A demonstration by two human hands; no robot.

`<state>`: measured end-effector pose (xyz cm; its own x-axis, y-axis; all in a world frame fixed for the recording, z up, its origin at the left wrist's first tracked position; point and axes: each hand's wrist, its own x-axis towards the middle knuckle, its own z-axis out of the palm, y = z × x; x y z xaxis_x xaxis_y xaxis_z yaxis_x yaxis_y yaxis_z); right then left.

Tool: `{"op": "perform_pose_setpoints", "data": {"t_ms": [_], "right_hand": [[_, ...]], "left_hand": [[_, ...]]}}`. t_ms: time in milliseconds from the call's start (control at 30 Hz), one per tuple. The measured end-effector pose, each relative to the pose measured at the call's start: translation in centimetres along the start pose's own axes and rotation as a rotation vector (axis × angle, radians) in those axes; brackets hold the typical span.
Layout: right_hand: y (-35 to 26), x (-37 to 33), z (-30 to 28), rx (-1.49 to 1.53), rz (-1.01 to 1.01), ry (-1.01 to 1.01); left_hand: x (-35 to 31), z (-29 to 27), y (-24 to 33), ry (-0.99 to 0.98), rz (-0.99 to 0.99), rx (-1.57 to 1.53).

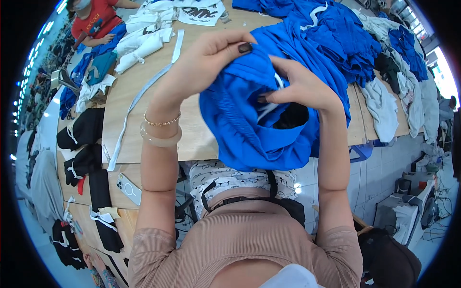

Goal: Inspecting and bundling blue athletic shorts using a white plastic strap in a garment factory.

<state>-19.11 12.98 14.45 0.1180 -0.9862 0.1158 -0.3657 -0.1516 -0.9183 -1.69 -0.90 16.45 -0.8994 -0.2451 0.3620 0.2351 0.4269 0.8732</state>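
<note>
Between my hands is a blue garment (235,125) with a gathered elastic waistband and a white drawstring (279,81) at its opening. My left hand (216,57) pinches the band's upper left edge between thumb and fingers. At the right side of the opening, my right hand (300,86) grips the cloth, its thumb inside near the drawstring and some fingers hidden behind the fabric. The garment's lower part hangs over the table's near edge, in front of my body. Its upper part runs into a heap of blue garments (336,43) beyond my right hand.
A long pale strip (139,98) lies along the wooden table (192,139) on the left. White folded garments (144,43), black bundles (86,127) and a phone (128,188) are farther left. A person in red (98,24) stands at the far left. Pale garments (382,108) hang off the right edge.
</note>
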Motion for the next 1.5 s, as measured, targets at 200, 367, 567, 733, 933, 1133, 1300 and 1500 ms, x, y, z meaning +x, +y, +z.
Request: {"op": "perform_pose_setpoints", "data": {"t_ms": [200, 367, 567, 733, 933, 1133, 1300, 1500], "right_hand": [[0.8, -0.1, 1.2, 0.492, 0.293, 0.225], [2.1, 0.0, 2.4, 0.546, 0.327, 0.392], [1.8, -0.7, 1.7, 0.425, 0.310, 0.376], [1.3, -1.0, 0.7, 0.275, 0.375, 0.344], [1.2, -0.9, 1.1, 0.353, 0.456, 0.393], [1.6, -1.2, 0.6, 0.360, 0.296, 0.056], [2.6, -1.4, 1.5, 0.756, 0.241, 0.175], [3.3, -0.7, 3.4, 0.900, 0.235, 0.270]], "left_hand": [[-0.5, 1.9, -4.5, 0.521, 0.127, 0.572], [-5.3, 8.9, -2.9, 0.595, -0.123, 0.414], [-6.4, 7.2, -6.4, 0.385, -0.151, 0.214], [-5.7, 5.1, -4.1, 0.495, -0.269, -0.544], [-5.3, 3.6, -3.5, 0.587, -0.360, -0.805], [-5.3, 3.5, -3.2, 0.494, -0.382, -1.035], [-5.3, 3.4, -4.1, 0.417, -0.377, -1.150], [-5.7, 3.4, -5.6, 0.483, -0.409, -1.242]]}}
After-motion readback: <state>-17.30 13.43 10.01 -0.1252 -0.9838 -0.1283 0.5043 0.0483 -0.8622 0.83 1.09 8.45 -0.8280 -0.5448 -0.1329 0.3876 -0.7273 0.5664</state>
